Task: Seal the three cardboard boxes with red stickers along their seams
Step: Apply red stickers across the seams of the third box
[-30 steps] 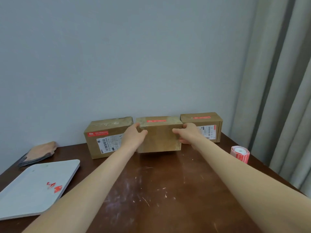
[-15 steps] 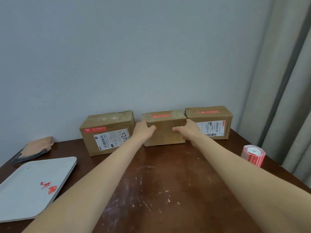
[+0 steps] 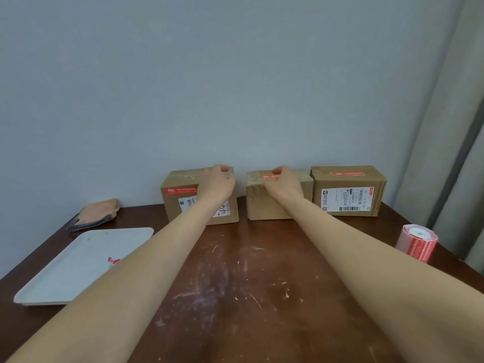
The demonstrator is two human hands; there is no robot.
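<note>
Left box [image 3: 178, 203], middle box [image 3: 264, 205] and right box [image 3: 348, 195] stand in a row, latter two red-stickered on top

Left box [image 3: 178, 203]: red band [image 3: 182, 191] with white print and white label [image 3: 187, 203], both too small to read. Black handwriting [image 3: 224, 208] is partly hidden and unreadable.

Middle box [image 3: 264, 205]: red sticker [image 3: 267, 176], white print illegible.

Right box [image 3: 345, 183]: shipping label [image 3: 347, 199] with barcode [image 3: 352, 208], digits not legible. Top sticker [image 3: 348, 173], red, illegible.

Roll [image 3: 416, 244]: red, white print illegible.
</note>
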